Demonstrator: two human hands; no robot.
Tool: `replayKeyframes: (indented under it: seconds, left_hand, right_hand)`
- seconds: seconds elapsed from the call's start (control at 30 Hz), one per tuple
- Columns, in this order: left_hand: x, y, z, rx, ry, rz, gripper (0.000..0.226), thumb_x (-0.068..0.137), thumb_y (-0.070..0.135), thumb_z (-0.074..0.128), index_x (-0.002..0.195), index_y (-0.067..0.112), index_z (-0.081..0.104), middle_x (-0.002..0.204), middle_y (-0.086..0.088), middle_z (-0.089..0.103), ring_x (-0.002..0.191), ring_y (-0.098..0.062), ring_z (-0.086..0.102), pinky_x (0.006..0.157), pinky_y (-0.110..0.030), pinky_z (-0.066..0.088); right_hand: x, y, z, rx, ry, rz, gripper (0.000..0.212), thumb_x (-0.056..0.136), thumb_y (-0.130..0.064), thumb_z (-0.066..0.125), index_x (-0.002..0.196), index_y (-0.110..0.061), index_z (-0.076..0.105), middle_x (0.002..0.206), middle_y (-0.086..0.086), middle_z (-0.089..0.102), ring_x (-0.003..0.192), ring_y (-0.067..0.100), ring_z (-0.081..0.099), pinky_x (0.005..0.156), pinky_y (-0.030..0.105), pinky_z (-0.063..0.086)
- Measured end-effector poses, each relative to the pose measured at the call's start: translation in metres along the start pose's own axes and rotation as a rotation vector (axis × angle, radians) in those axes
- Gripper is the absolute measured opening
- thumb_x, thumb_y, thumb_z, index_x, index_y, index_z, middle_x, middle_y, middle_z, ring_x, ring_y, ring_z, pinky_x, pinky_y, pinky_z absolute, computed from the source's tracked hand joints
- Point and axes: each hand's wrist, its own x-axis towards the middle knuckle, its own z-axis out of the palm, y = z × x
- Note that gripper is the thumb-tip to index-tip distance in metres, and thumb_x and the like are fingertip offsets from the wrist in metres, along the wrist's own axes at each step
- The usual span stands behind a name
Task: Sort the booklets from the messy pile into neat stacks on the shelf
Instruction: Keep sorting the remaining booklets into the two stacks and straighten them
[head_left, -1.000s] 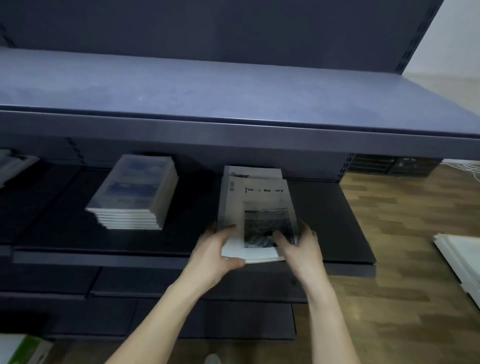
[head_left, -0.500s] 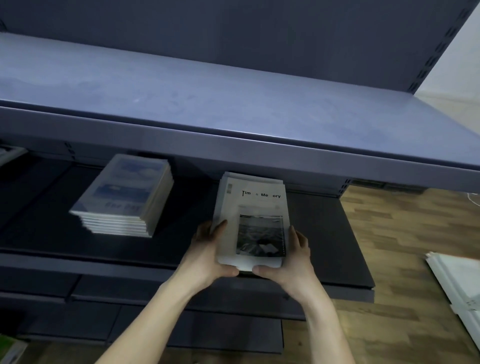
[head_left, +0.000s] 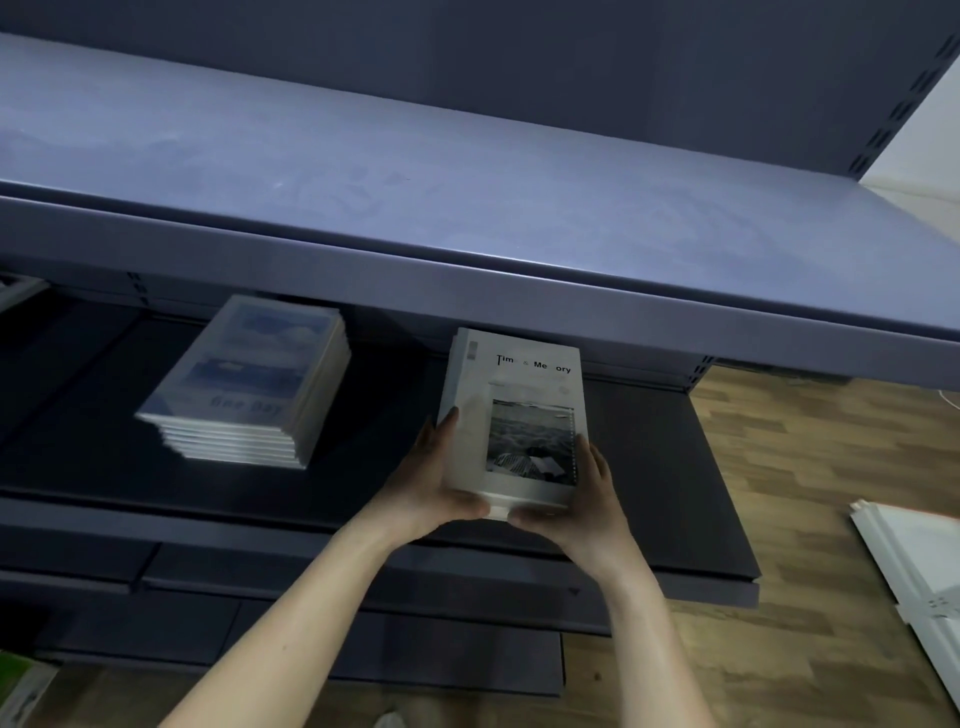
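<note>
On the dark middle shelf (head_left: 649, 467), under the overhanging blue-grey upper shelf (head_left: 467, 208), a stack of grey booklets (head_left: 511, 415) lies flat near the front edge, its top cover printed with a partly legible title and a black-and-white photograph. Left hand (head_left: 434, 493) clasps the stack's left side, fingers curled along the edge and thumb across the near end. Right hand (head_left: 576, 512) clasps the right side likewise, fingers up the edge, thumb on the near end close to the left thumb. Both hands grip the stack between them. Well apart to the left on the same shelf sits a second stack of bluish booklets (head_left: 249, 384), edges squared. White panels (head_left: 924, 561) lie on the wood floor (head_left: 779, 649) at right
</note>
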Motion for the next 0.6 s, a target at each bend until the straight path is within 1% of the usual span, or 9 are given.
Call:
replayKeyframes:
  seconds: [0.03, 0.1, 0.17, 0.23, 0.27, 0.33, 0.47, 0.53, 0.6]
  left_hand:
    - [0.001, -0.001, 0.000, -0.011, 0.000, 0.000, 0.122, 0.069, 0.037, 0.084, 0.153, 0.046, -0.004, 0.164, 0.010, -0.004, 0.151, -0.015, 0.005, 0.120, -0.044, 0.022]
    - [0.001, 0.000, 0.001, 0.002, -0.004, -0.003, 0.119, 0.074, 0.034, 0.082, 0.154, 0.043, -0.006, 0.164, 0.008, -0.006, 0.151, -0.015, 0.002, 0.121, -0.045, 0.020]
    - [0.001, 0.001, 0.005, 0.065, 0.003, 0.006, 0.114, 0.081, 0.033, 0.077, 0.155, 0.038, -0.009, 0.164, 0.005, -0.008, 0.151, -0.018, 0.004, 0.121, -0.041, 0.020]
    - [-0.001, 0.002, 0.009, 0.159, 0.023, 0.022, 0.108, 0.087, 0.035, 0.071, 0.155, 0.033, -0.013, 0.163, 0.002, -0.011, 0.150, -0.020, 0.007, 0.117, -0.033, 0.020]
    - [-0.001, 0.001, 0.011, 0.194, 0.031, 0.025, 0.105, 0.090, 0.035, 0.068, 0.155, 0.030, -0.015, 0.163, 0.001, -0.013, 0.150, -0.020, 0.007, 0.116, -0.030, 0.020]
    - [-0.002, 0.001, 0.014, 0.249, 0.037, 0.027, 0.101, 0.094, 0.036, 0.062, 0.154, 0.026, -0.019, 0.162, -0.002, -0.015, 0.150, -0.021, 0.007, 0.114, -0.028, 0.023]
    - [-0.003, 0.001, 0.018, 0.333, 0.052, 0.033, 0.100, 0.096, 0.039, 0.058, 0.153, 0.022, -0.022, 0.159, -0.004, -0.009, 0.146, -0.023, 0.019, 0.109, -0.027, 0.034]
    - [-0.001, 0.002, 0.017, 0.348, 0.051, 0.032, 0.100, 0.096, 0.038, 0.059, 0.154, 0.021, -0.020, 0.158, -0.005, -0.005, 0.144, -0.023, 0.022, 0.107, -0.026, 0.034]
    - [0.000, 0.003, 0.016, 0.346, 0.051, 0.030, 0.099, 0.095, 0.036, 0.060, 0.155, 0.020, -0.017, 0.158, -0.006, -0.003, 0.144, -0.023, 0.022, 0.109, -0.026, 0.032]
  right_hand:
    - [0.001, -0.002, -0.001, 0.018, 0.001, -0.006, 0.120, 0.053, -0.041, 0.095, 0.150, -0.040, 0.024, 0.150, -0.012, 0.028, 0.128, 0.005, 0.038, 0.098, 0.017, 0.036]
    - [0.002, -0.002, -0.002, 0.029, 0.019, -0.020, 0.116, 0.053, -0.036, 0.096, 0.147, -0.044, 0.028, 0.144, -0.014, 0.033, 0.121, 0.002, 0.041, 0.091, 0.010, 0.034]
    - [0.003, -0.002, -0.002, 0.030, 0.034, -0.041, 0.112, 0.052, -0.033, 0.097, 0.142, -0.045, 0.032, 0.138, -0.016, 0.038, 0.118, 0.001, 0.043, 0.088, 0.006, 0.034]
    - [0.003, -0.002, -0.001, 0.018, 0.040, -0.048, 0.111, 0.051, -0.032, 0.098, 0.144, -0.040, 0.037, 0.132, -0.018, 0.042, 0.115, -0.001, 0.045, 0.084, -0.001, 0.033]
    - [0.004, -0.001, -0.001, 0.008, 0.041, -0.056, 0.110, 0.051, -0.034, 0.097, 0.144, -0.038, 0.039, 0.130, -0.020, 0.045, 0.114, -0.003, 0.047, 0.082, -0.003, 0.034]
    - [0.004, 0.001, -0.001, -0.013, 0.037, -0.074, 0.109, 0.051, -0.040, 0.096, 0.145, -0.036, 0.041, 0.129, -0.022, 0.047, 0.114, -0.007, 0.048, 0.084, -0.004, 0.037]
    - [0.006, 0.004, 0.000, -0.047, 0.028, -0.080, 0.107, 0.052, -0.047, 0.094, 0.145, -0.036, 0.042, 0.130, -0.019, 0.047, 0.120, -0.002, 0.050, 0.091, 0.003, 0.042]
    - [0.006, 0.005, 0.002, -0.031, 0.036, -0.065, 0.110, 0.052, -0.047, 0.094, 0.147, -0.038, 0.039, 0.132, -0.018, 0.045, 0.122, 0.001, 0.049, 0.095, 0.013, 0.046]
    - [0.005, 0.004, 0.004, -0.035, 0.042, -0.032, 0.115, 0.053, -0.048, 0.093, 0.150, -0.038, 0.034, 0.140, -0.014, 0.041, 0.126, 0.007, 0.047, 0.099, 0.024, 0.047]
